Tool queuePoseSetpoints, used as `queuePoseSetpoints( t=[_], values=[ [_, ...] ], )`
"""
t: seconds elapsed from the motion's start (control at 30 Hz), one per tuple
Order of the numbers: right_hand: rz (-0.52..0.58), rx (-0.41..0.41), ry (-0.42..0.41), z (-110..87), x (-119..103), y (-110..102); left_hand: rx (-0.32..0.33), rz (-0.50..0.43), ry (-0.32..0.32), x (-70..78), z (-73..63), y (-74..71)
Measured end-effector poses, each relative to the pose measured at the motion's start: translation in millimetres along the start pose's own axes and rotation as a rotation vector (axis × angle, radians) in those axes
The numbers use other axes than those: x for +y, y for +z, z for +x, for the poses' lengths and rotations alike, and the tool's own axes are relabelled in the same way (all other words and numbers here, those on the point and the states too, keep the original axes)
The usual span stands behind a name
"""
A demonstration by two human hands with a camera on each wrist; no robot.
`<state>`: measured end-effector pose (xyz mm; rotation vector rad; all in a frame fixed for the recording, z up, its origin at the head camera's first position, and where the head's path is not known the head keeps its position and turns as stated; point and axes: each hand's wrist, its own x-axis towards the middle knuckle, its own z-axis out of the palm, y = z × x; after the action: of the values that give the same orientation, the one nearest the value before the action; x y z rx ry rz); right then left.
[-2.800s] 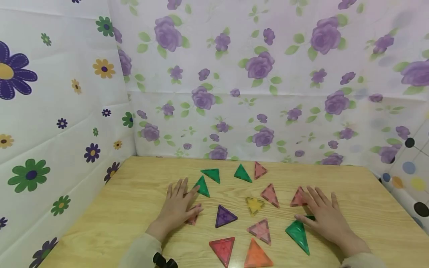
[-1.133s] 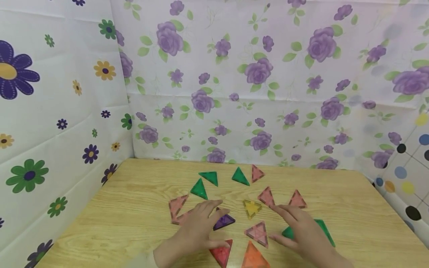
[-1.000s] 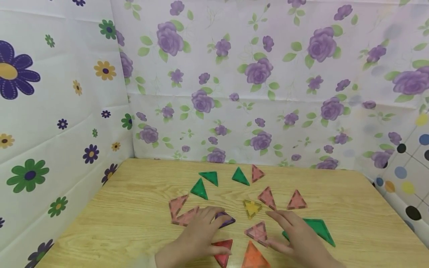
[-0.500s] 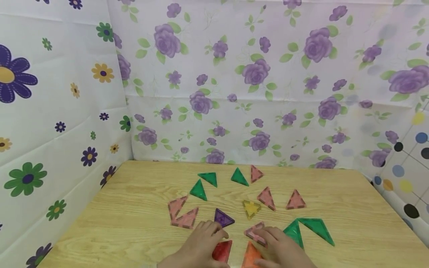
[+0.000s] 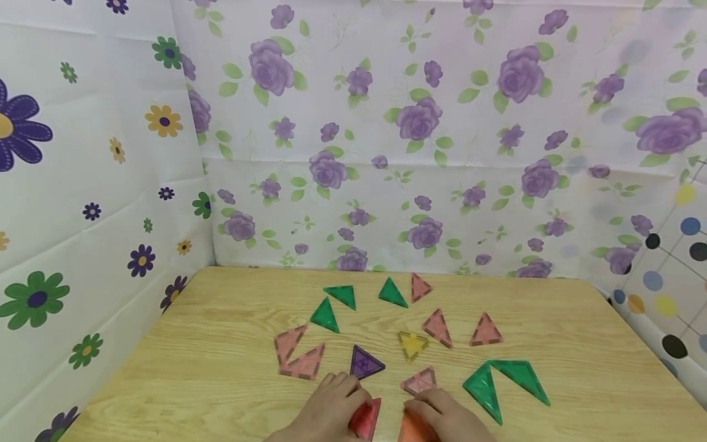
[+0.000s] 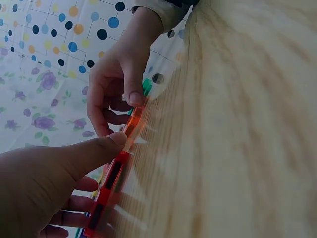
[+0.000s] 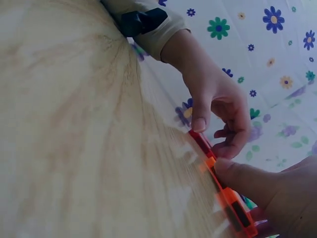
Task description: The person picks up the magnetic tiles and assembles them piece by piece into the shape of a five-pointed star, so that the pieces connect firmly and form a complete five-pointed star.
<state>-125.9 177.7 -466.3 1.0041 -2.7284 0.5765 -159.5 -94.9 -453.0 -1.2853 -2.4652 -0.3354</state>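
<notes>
At the near middle of the table, my left hand (image 5: 329, 408) grips a translucent red triangular magnetic tile (image 5: 369, 418). Its thumb is at the near edge of that red tile (image 6: 106, 193) in the left wrist view, with the fingers curled at the far side. Just to the right, my right hand (image 5: 448, 418) pinches an orange triangular magnetic tile (image 5: 411, 425), partly covering it. The right wrist view has the thumb against the orange tile (image 7: 230, 203). Both tiles lie low at the tabletop, a narrow gap between them. A pink tile (image 5: 420, 380) sits just beyond the right fingers.
A purple tile (image 5: 366, 362) and a yellow tile (image 5: 412, 345) lie beyond the hands. Several green tiles (image 5: 483, 393) and pink tiles (image 5: 304, 362) are spread over the wooden table (image 5: 182, 380). Flowered cloth (image 5: 331, 202) hangs behind the table and at the left.
Both hands, spread wide at the sides earlier, have come inward and toward the near edge. They have taken hold of the red and orange tiles, leaving pink and green tiles uncovered.
</notes>
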Motion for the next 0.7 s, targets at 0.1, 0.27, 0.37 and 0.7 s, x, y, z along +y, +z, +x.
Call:
queuePoseSetpoints(
  t=[0.1, 0.27, 0.37, 0.7],
  values=[
    [-0.001, 0.041, -0.03, 0.3, 1, 5, -0.016, -0.017, 0.006, 0.3, -0.7, 0.6],
    [-0.001, 0.077, -0.078, 1.0, 5, 9, 0.021, -0.02, 0.029, -0.9, -1.8, 4.2],
    [-0.017, 0.114, -0.132, 1.9, 7, 13, 0.064, -0.022, 0.051, -1.6, -2.4, 6.0],
    [0.006, 0.166, -0.167, 2.4, 4, 18, 0.08, -0.039, 0.068, -1.4, -2.3, 7.5]
  ],
)
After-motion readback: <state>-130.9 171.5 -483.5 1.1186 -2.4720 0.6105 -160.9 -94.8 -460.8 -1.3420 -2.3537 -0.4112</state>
